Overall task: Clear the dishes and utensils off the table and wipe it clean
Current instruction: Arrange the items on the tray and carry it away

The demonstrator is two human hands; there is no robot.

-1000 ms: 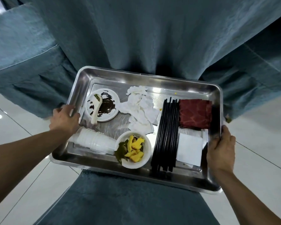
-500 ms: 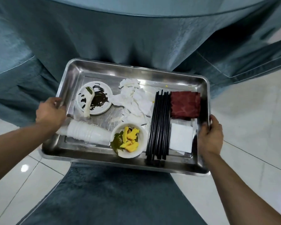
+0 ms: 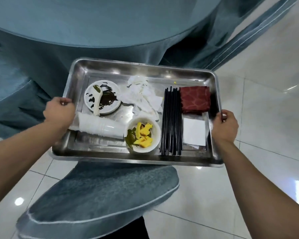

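- Chair seat (image 3: 97, 195), grey-blue and padded with pale piping, sits nearest, right under the tray.
- Hands next: left hand (image 3: 59, 114) has its fingers curled round the left rim, right hand (image 3: 225, 126) is wrapped on the right rim. Both have hold of the rectangular stainless steel tray (image 3: 145, 157), carried level in the air over the white tiled floor (image 3: 266, 100).
- Compared with a second ago the tray has come up and back from the draped cloth, and the tabletop edge now shows. My guess: the clearing part is basically done and the load is on its way out, wiping is left.
- On the tray, near edge: white bowl of yellow and green scraps (image 3: 142, 134), stack of white plastic cups lying on its side (image 3: 100, 127), bundle of black chopsticks (image 3: 171, 121), white square napkin (image 3: 194, 131).
- Further in: sauce-smeared white plate (image 3: 110, 104) with a white ceramic spoon (image 3: 97, 100) on it, crumpled white tissues (image 3: 141, 95), folded dark red cloth (image 3: 194, 99).
- Farthest: round worktop in a teal tablecloth (image 3: 110, 19), nothing visible on the part in view.
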